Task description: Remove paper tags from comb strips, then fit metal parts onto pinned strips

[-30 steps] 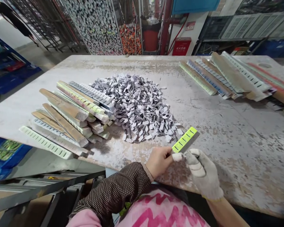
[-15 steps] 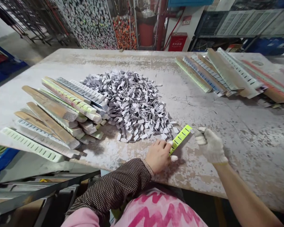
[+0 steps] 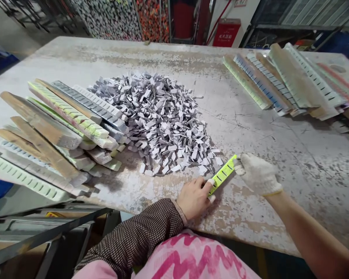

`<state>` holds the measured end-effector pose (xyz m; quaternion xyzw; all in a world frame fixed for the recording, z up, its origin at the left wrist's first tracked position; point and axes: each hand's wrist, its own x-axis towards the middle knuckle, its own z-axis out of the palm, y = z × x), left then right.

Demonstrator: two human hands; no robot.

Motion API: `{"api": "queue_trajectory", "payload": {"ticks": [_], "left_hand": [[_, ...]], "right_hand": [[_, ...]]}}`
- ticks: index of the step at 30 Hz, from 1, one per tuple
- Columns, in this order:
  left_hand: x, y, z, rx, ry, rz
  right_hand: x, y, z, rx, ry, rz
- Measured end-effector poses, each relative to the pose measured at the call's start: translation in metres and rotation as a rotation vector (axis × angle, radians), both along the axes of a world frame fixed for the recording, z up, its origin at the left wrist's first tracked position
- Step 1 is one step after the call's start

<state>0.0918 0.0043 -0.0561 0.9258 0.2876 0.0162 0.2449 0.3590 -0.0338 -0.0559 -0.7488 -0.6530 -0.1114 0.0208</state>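
Note:
My left hand, with white covers on its thumb and a fingertip, grips the near end of a bright yellow slotted strip. The strip slants up to the right over the worn table. At its far end is my right hand in a whitish glove, fingers curled at the strip's tip; anything between them is too small to make out. Just behind the strip lies a big heap of small white pieces.
Slotted and wooden strips are stacked at the left of the table. More strips lie at the back right. A metal rack stands at the lower left, and a red box is beyond the table.
The view has tilted down and shifted. My right hand has come in from just off the strip's far end to meet it. My left hand keeps its grip.

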Motion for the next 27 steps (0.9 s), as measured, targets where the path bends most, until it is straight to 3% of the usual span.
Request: {"api": "queue_trajectory", "payload": {"ticks": [7, 11, 16, 19, 21, 24, 27], "left_hand": [[-0.004, 0.001, -0.004, 0.004, -0.004, -0.019], [0.003, 0.022, 0.008, 0.119, -0.04, -0.083], [0.059, 0.077, 0.021, 0.417, -0.101, -0.27], [0.093, 0.105, 0.016, 0.444, 0.017, -0.434], [0.102, 0.116, 0.014, 0.44, 0.057, -0.506], [0.093, 0.12, 0.019, 0.448, -0.052, -0.501], [0.071, 0.11, 0.03, 0.326, -0.231, -0.371]], "right_hand": [[0.005, 0.006, -0.013, -0.004, 0.103, 0.004], [0.005, 0.003, -0.014, 0.068, 0.311, -0.021], [0.005, -0.012, -0.006, 0.245, 0.595, -0.13], [0.001, -0.031, 0.002, 0.382, 0.704, -0.19], [-0.006, -0.046, 0.003, 0.395, 0.777, -0.239], [-0.027, -0.064, -0.002, 0.347, 0.993, -0.313], [-0.056, -0.062, -0.004, 0.25, 1.328, -0.353]]}}
